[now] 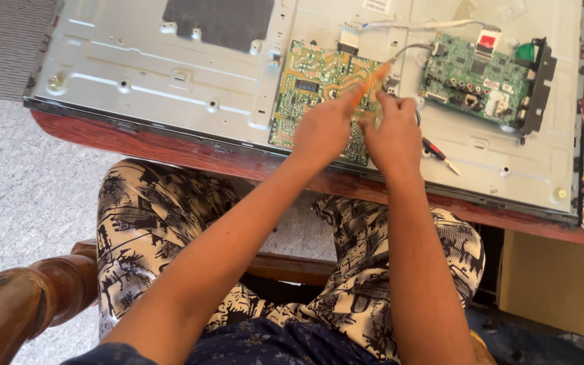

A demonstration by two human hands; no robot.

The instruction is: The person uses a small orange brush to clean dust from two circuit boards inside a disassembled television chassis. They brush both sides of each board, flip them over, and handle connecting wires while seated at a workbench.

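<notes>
Head view: orange-handled tool point(372, 78) in left hand point(324, 127) grip

Both arms extended fwd, L hand point(322, 128) & R hand point(393, 135) side by side, fingers curled

- Bright, even daylight fills the view — nothing sits in deep darkness.
- The grey metal back panel point(136, 61) takes a soft sheen; its upper right part looks pale and washed out.
- Shadows are faint: a thin dark band runs under the panel's front edge along the bench point(170, 152).
- The hands point(363, 125) are slightly soft, and the orange tool point(371, 80) between them smears with motion blur.
- The wooden chair arm point(28, 297) at lower left is out of focus, with a small highlight.
- Straight edges bow a little towards the corners — mild wide-angle distortion.
</notes>
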